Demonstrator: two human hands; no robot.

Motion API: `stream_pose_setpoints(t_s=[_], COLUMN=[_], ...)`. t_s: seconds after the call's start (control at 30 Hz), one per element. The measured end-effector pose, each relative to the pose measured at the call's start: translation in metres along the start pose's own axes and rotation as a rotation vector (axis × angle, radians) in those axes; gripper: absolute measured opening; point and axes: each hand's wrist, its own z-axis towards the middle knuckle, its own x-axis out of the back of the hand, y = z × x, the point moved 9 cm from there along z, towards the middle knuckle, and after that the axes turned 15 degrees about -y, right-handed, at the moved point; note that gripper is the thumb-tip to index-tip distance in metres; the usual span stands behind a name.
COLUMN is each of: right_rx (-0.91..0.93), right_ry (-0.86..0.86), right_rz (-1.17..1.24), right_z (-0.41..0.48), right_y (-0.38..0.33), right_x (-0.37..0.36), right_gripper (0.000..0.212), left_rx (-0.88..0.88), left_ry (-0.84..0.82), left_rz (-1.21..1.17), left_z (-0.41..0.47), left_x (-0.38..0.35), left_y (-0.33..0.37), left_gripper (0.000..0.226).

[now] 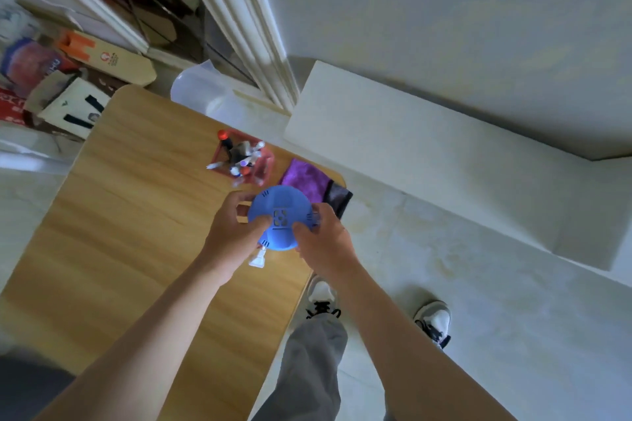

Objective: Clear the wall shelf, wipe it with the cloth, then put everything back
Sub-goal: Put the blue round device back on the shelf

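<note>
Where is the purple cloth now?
In the head view the cloth lies on the table's far right corner, beside the red pen holder, beyond the blue disc.

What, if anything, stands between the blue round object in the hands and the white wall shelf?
Nothing visible does. The left hand and right hand hold the blue round object over the table; the purple cloth lies on the table toward the shelf, the red pen holder beside it.
</note>
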Motion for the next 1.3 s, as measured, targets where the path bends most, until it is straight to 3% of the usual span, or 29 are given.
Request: stream_pose_setpoints(t_s=[0.4, 0.63, 0.97, 1.3], right_rx=[-0.001, 0.004, 0.024, 0.013], right_ry=[0.365, 0.500, 0.497, 0.477], right_rz=[0.134, 0.196, 0.149, 0.170], right_z=[-0.072, -0.094, -0.078, -0.057], right_y=[0.079, 0.115, 0.139, 0.154], right_x=[0.222, 0.317, 0.380, 0.395], right_gripper=[0.052, 0.049, 0.044, 0.041], left_rx=[-0.148, -0.144, -0.164, -0.169], left_ry=[-0.202, -0.354, -0.369, -0.357], left_rz=[0.128, 0.189, 0.323, 0.412], left_z=[0.047, 0.075, 0.114, 0.136], left_x=[-0.241, -0.351, -0.408, -0.425], left_y=[0.090, 0.119, 0.127, 0.119], left_gripper=[0.033, 0.039, 0.041, 0.042])
